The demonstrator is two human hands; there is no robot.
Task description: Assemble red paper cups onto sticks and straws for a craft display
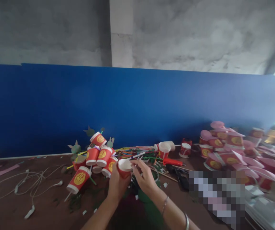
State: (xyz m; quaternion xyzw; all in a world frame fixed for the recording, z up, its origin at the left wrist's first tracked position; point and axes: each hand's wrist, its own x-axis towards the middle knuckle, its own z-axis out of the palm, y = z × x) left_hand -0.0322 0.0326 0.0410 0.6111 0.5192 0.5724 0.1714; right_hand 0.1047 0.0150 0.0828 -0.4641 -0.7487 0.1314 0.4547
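A red paper cup with a white rim [125,166] is upright in my left hand [117,183], whose fingers wrap round its side. Thumb and fingers of my right hand [143,175] are pinched at the cup's right rim; what they hold there is too small to make out. A white straw with dark bands [137,156] slants up to the right just behind the cup. To the left lies a pile of red cups with yellow emblems [104,155], some with straws and grey rabbit-shaped cutouts [75,147].
Coloured straws [132,149] lie along the blue panel [128,105]. An orange-red tool [173,162] and more cups [164,150] are behind my right hand. Cups with pink pieces [235,150] pile up at right. White cables [39,179] lie at left.
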